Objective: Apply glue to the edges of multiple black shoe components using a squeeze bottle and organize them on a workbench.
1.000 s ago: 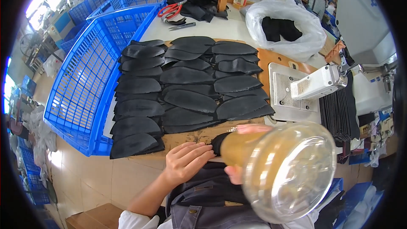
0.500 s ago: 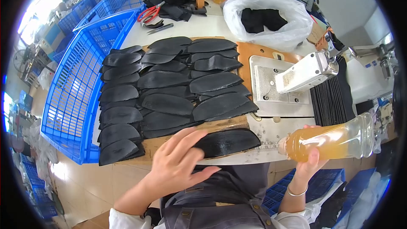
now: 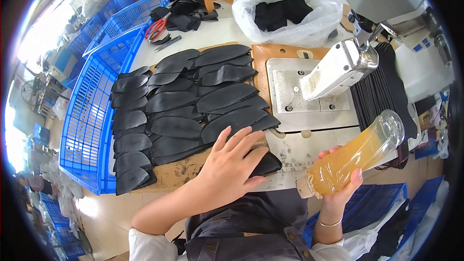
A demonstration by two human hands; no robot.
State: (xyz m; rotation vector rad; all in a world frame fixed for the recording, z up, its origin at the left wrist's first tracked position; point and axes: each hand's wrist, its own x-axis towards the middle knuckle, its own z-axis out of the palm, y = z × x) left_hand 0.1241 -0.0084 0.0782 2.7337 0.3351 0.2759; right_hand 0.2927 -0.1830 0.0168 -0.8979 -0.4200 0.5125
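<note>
Two hands: left (image 3: 231, 164) spread flat, hiding most of black piece (image 3: 267, 164); right (image 3: 338, 183) gripping bottle (image 3: 355, 157).

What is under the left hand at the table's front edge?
The left hand lies flat on a black curved piece on the table. Only the piece's right end shows; the rest, and anything beneath, is covered.

Bottle (image 3: 355, 157) now lowered rightward, left hand (image 3: 231, 162) flat over black piece (image 3: 267, 163)
</note>
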